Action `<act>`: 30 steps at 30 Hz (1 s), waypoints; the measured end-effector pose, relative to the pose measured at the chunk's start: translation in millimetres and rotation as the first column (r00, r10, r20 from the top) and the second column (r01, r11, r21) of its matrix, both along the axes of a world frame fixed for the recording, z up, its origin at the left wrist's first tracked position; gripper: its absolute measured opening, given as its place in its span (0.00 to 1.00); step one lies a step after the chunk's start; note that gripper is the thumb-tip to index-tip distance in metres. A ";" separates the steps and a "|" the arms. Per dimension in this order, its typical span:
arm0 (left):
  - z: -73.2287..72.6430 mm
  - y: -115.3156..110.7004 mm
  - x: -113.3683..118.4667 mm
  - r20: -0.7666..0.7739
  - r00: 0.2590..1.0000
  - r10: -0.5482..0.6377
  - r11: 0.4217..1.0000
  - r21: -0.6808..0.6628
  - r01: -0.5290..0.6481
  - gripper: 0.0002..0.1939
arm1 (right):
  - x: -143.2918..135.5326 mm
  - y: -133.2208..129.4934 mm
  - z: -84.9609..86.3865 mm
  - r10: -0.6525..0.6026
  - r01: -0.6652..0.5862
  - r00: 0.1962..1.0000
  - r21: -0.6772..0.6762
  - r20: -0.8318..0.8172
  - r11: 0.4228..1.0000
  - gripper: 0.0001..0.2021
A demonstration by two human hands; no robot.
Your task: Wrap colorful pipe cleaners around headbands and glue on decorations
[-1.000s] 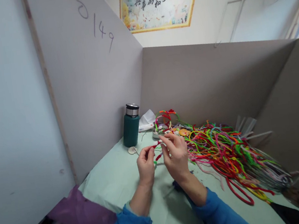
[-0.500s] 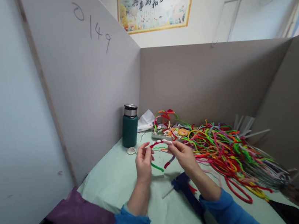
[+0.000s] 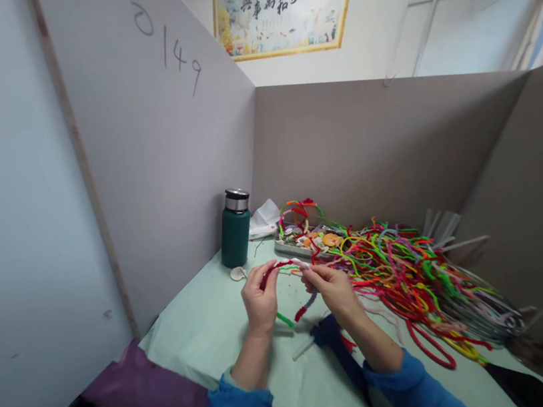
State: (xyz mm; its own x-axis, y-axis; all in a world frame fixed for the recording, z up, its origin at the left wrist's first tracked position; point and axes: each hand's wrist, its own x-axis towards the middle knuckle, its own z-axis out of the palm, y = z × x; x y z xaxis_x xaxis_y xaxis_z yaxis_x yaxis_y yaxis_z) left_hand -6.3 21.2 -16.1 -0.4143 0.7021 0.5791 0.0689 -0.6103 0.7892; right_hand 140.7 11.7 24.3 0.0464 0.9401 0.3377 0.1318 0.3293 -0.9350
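Note:
Between my hands is a headband-shaped open hoop wrapped in fuzzy pipe cleaner (image 3: 286, 263), its top red and white, one end green and the other purple with a red tip. My left hand (image 3: 260, 303) pinches the red part at the left. At the white part on the right, the fingers of my right hand (image 3: 334, 289) are closed on the hoop. Below it, partly behind my right forearm, lies a dark blue glue gun (image 3: 339, 345) with a pale glue stick (image 3: 303, 348) sticking out.
A green bottle (image 3: 236, 237) stands at the back left beside white tissue (image 3: 264, 218). A tray (image 3: 292, 249) of small decorations holds another colourful hoop (image 3: 296, 203). Tangled pipe cleaners (image 3: 400, 259) cover the right side. Grey partitions (image 3: 370, 149) enclose the table (image 3: 207, 320).
The hoop has tilted and its two ends have dropped slightly toward me. My left fingers have shifted along its red part; both hands still grip it.

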 end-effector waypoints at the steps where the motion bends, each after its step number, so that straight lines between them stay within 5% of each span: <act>1: -0.2 0.0 0.0 0.006 1.000 0.011 1.000 0.003 -0.011 0.11 | -0.6 -0.4 0.1 0.004 -0.004 1.000 -0.011 -0.012 1.000 0.22; 13: 5.3 -5.2 -1.0 0.058 0.995 0.087 0.995 -0.052 -0.084 0.08 | -5.3 -3.8 -6.0 0.017 -0.018 0.999 -0.017 -0.049 1.000 0.20; 20: 2.2 -1.1 3.1 0.063 0.998 -0.025 0.998 -0.048 0.028 0.24 | -2.8 2.3 -6.7 -0.060 0.056 0.992 -0.038 -0.111 0.998 0.22; 25: 4.3 -0.8 0.9 0.017 0.995 0.095 0.995 0.036 -0.096 0.11 | -3.4 1.5 -10.2 -0.050 0.051 0.995 0.005 -0.084 0.999 0.26; 30: 5.1 -0.8 -1.0 -0.073 0.983 0.168 0.983 0.084 -0.162 0.10 | -4.8 -0.2 -15.2 -0.087 0.072 0.991 0.144 0.100 0.987 0.22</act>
